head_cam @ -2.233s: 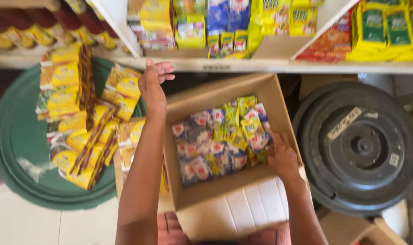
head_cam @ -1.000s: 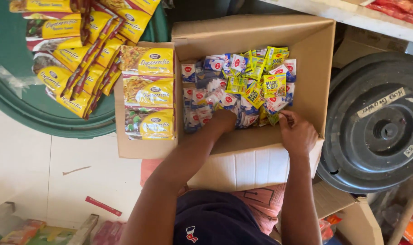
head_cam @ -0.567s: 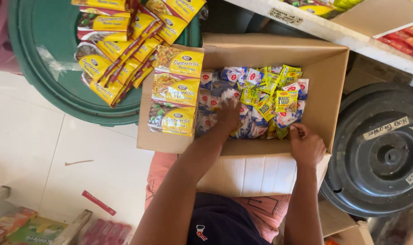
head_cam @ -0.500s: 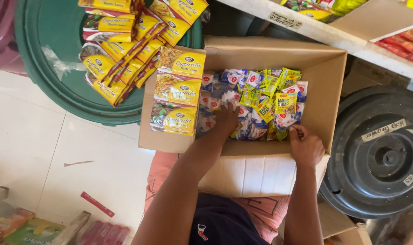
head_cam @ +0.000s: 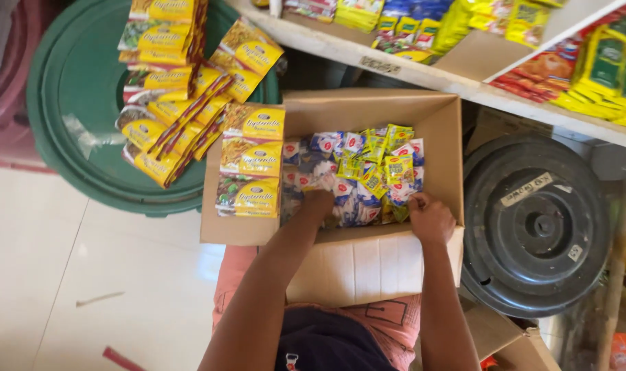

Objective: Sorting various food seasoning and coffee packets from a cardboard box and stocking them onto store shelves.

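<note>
An open cardboard box [head_cam: 433, 113] rests on my lap, filled with several small blue, white, yellow and green sachets [head_cam: 368, 172]. My left hand [head_cam: 318, 203] is pushed down among the blue and white sachets at the box's near left, fingers buried. At the near right corner my right hand [head_cam: 430, 216] is curled over some sachets, close to the box wall. Whether either hand grips a sachet is hidden. A strip of yellow noodle packets [head_cam: 251, 161] lies over the box's left flap.
A green round lid [head_cam: 72, 137] at the left carries several yellow packet strips [head_cam: 169, 103]. A black round bin lid [head_cam: 536, 223] sits at the right. A shelf [head_cam: 423, 72] with hanging packets runs above. White tiled floor [head_cam: 52, 275] lies at the lower left.
My left arm came back from the packets on the green lid into the box. Both hands now work among the sachets, and the view has shifted slightly.
</note>
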